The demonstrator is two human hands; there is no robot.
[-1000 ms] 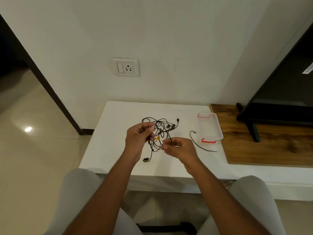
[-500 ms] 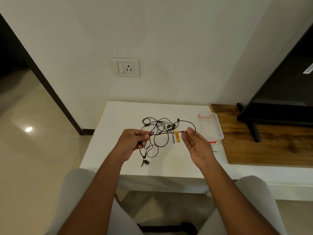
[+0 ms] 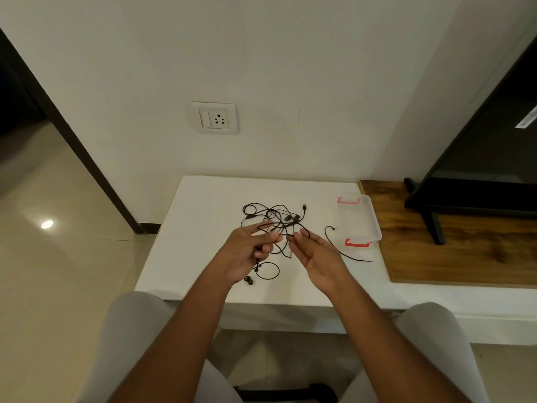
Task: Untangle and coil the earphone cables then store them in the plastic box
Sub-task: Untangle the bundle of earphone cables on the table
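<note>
Light was dim, soft and warm-grey. One small blown-out glare spot (image 3: 47, 224) sat on the glossy floor (image 3: 58, 271), a lamp reflection. The white worktop (image 3: 197, 242) was the brightest surface and evenly lit, with only faint soft shadows beneath the left hand (image 3: 247, 254) and right hand (image 3: 315, 258). The doorway (image 3: 14, 91) at far left dropped to near black. The TV screen (image 3: 488, 146) was dark with almost no detail. The wall (image 3: 290, 68) darkened toward the top corners. Wide-angle distortion was strong: the door frame (image 3: 87, 161) and TV edge leaned inward, and the forearms (image 3: 180, 330) stretched at the bottom. Mid-frame focus was acceptable, but the earphone cables (image 3: 273, 216) smeared where strands crossed and the fingertips (image 3: 274, 236) looked slightly soft.
</note>
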